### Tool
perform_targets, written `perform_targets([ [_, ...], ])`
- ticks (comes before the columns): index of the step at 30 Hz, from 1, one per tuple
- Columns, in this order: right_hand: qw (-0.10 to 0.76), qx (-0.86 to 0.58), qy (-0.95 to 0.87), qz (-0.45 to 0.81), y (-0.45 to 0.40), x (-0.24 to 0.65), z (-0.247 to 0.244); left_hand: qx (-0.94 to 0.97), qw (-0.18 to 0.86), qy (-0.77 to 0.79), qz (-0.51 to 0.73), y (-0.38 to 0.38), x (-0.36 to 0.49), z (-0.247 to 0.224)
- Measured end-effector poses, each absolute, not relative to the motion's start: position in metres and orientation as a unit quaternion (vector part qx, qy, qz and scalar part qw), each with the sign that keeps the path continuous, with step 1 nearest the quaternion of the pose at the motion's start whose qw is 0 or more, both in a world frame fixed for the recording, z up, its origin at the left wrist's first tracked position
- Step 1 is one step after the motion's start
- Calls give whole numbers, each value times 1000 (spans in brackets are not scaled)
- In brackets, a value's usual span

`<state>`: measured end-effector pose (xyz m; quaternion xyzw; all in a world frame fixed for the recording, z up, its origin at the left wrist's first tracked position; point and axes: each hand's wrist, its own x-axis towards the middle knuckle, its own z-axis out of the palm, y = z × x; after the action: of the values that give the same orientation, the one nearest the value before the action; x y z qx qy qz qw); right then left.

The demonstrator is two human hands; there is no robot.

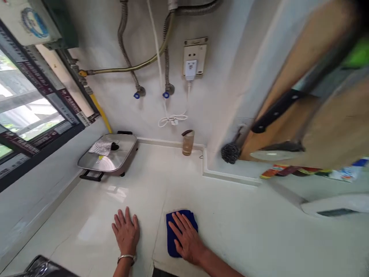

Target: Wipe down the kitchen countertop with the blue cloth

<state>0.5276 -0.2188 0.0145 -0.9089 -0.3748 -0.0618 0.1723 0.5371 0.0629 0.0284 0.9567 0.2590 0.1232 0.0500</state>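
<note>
My left hand (126, 232) lies flat on the white countertop (150, 184), fingers spread, with a silver bracelet at the wrist. To its right, my right hand (186, 239) rests palm down on a folded dark blue cloth (172, 246), pressing it against the counter with fingers extended and not wrapped round it. Part of the cloth is hidden under the palm.
An electric pan (123, 156) with a glass lid and a patterned cloth stands at the back left. A glass (188, 143) stands by the wall. Knives (276, 111) and a scrubber (230, 153) hang at right. A dark appliance edge shows bottom left.
</note>
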Motion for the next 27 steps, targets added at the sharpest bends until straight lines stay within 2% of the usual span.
perform_targets([
  [13, 45, -990, -42, -129, -478, 401, -1, 962, 60, 234, 129, 45, 548, 53],
  [17, 27, -989, 43, -141, -535, 368, -13, 963, 59, 238, 114, 41, 549, 56],
  [21, 17, -978, 114, -171, -542, 362, -23, 962, 54, 246, 104, 36, 548, 61],
  [27, -11, -978, 123, -167, -480, 380, -19, 965, 57, 236, 100, 35, 546, 61],
])
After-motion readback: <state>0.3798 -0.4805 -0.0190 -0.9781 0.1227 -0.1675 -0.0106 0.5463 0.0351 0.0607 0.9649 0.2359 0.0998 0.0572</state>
